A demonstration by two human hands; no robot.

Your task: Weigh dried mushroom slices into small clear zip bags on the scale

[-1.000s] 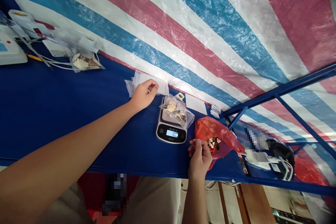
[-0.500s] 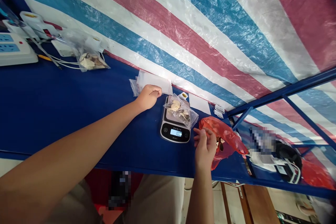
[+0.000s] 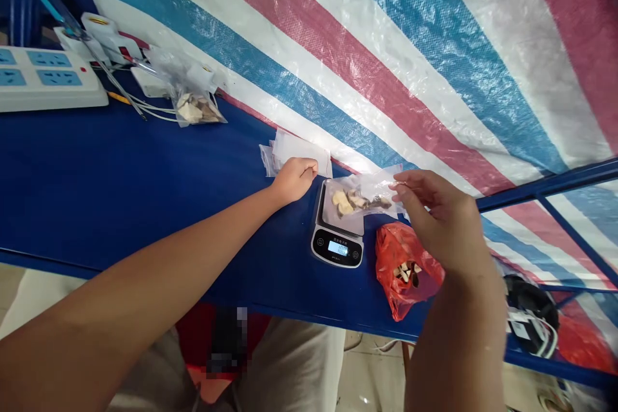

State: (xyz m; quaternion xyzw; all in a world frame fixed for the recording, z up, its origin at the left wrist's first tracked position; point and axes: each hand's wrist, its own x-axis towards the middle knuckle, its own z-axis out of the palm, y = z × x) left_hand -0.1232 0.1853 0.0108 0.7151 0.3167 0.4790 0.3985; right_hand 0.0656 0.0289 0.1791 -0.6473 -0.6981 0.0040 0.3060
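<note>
Clear plastic bag of pale pieces lies across the pan of one digital kitchen scale, its right end raised: the right hand, fingers fanned, pinches that corner between fingertips and thumb, keeping the load over the pan (the readout is too blurred to read). The left hand curls into a loose fist on a stack of white sheets, at eleven o'clock from the scale. Counted: one scale, one red plastic bag of pale chips at four o'clock, one more clear bag at ten o'clock, one white power strip beyond it.
</note>
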